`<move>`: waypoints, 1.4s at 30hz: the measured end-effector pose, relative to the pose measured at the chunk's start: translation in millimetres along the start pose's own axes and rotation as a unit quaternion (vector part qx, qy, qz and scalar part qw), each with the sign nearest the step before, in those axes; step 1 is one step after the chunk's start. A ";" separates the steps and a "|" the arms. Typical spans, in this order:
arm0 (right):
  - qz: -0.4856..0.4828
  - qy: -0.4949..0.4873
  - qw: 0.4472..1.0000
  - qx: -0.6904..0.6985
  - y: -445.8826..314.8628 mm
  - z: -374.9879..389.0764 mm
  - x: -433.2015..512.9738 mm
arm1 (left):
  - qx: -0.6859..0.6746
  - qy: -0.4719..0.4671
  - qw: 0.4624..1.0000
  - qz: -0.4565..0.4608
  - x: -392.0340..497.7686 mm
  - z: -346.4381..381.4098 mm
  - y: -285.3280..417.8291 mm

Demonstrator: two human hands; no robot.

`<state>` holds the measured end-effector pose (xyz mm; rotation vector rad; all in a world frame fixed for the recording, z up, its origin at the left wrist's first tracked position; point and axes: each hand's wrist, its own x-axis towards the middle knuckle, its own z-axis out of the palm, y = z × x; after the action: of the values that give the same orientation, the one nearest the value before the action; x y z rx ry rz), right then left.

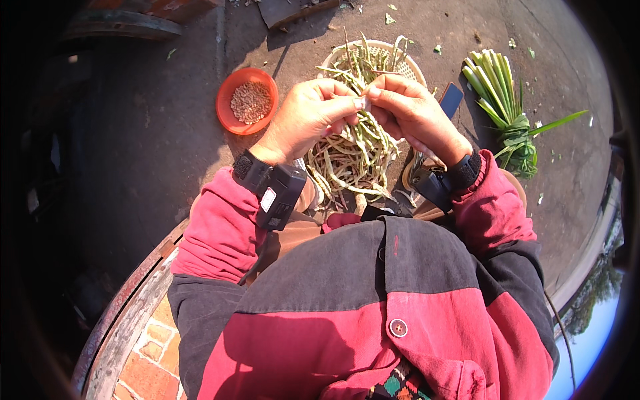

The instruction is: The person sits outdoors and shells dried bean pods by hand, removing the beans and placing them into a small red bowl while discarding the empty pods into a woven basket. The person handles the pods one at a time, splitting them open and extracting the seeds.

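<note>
My left hand (312,112) and my right hand (412,107) meet fingertip to fingertip above a heap of long bean pods (352,160). Pinched between both thumbs and forefingers is a bean pod (365,103), mostly hidden by the fingers. A dry, pale strip like an emptied husk (426,150) hangs beneath my right palm. Behind the hands, more green pods lie in a cream plastic basket (416,69) and spill over its near side onto the ground. To the left, an orange plastic bowl (223,102) holds shelled beans (251,102).
A smartphone (451,100) lies right of the basket. Farther right is a tied bundle of green leafy stalks (505,110). Leaf scraps dot the concrete ground (565,165). A flat dark board (295,11) lies at the far edge, and a brick ledge (150,365) is at lower left.
</note>
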<state>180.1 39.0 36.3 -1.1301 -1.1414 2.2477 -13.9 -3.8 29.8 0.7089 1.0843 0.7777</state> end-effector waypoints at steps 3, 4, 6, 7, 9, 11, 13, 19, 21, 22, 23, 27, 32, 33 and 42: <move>0.025 -0.014 1.000 -0.008 -2.2 -3.0 -1.4 | -0.010 -0.005 1.000 -0.025 -0.2 -1.5 0.9; 0.028 -0.022 0.999 -0.008 -2.3 -4.1 -1.3 | -0.012 -0.007 1.000 -0.027 -0.1 -2.1 0.8; 0.029 -0.043 0.999 0.005 -1.1 -5.9 0.1 | -0.027 -0.006 0.999 -0.028 0.2 -3.8 0.2; 0.026 -0.055 0.998 0.017 0.4 -6.1 2.4 | -0.040 -0.004 0.999 -0.027 0.6 -5.0 -0.1; 0.022 -0.071 0.997 0.021 2.2 -8.4 4.8 | -0.059 0.006 0.998 -0.025 1.6 -7.5 -0.5; 0.024 -0.073 0.997 0.005 3.4 -10.7 5.0 | -0.071 0.020 0.997 -0.025 1.8 -9.5 -1.1; 0.020 -0.084 0.996 -0.008 2.9 -12.7 3.9 | -0.082 0.026 0.996 -0.033 0.9 -11.4 -1.6; 0.016 -0.094 0.994 -0.057 -4.5 -15.2 -3.0 | -0.079 0.018 0.997 -0.013 0.1 -15.3 0.8; 0.011 -0.069 0.995 -0.065 -6.3 -15.7 -4.4 | -0.048 0.019 0.999 0.003 1.0 -15.1 1.7; 0.008 -0.065 0.995 -0.072 -7.0 -15.9 -4.7 | -0.035 0.028 0.999 0.008 1.0 -14.6 1.7; 0.006 -0.062 0.995 -0.079 -7.3 -16.1 -5.0 | -0.021 0.036 0.999 0.012 1.0 -14.3 1.8; 0.006 -0.052 0.994 -0.098 -8.0 -17.4 -6.1 | -0.057 0.019 0.998 -0.016 0.7 -15.0 3.0; 0.002 -0.046 0.996 -0.078 -7.0 -20.1 -6.8 | -0.062 -0.045 0.997 -0.003 -0.1 -19.0 7.0; -0.001 -0.045 0.996 -0.075 -6.7 -20.9 -6.5 | -0.074 -0.045 0.996 -0.003 -0.1 -18.6 6.9; -0.039 -0.016 0.999 -0.019 -5.4 -24.2 -3.8 | -0.118 0.007 0.993 0.001 4.9 -17.1 2.5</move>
<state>201.5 52.0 34.0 -1.0497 -1.2241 2.2017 -29.2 3.7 24.2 0.5038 0.9844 0.8976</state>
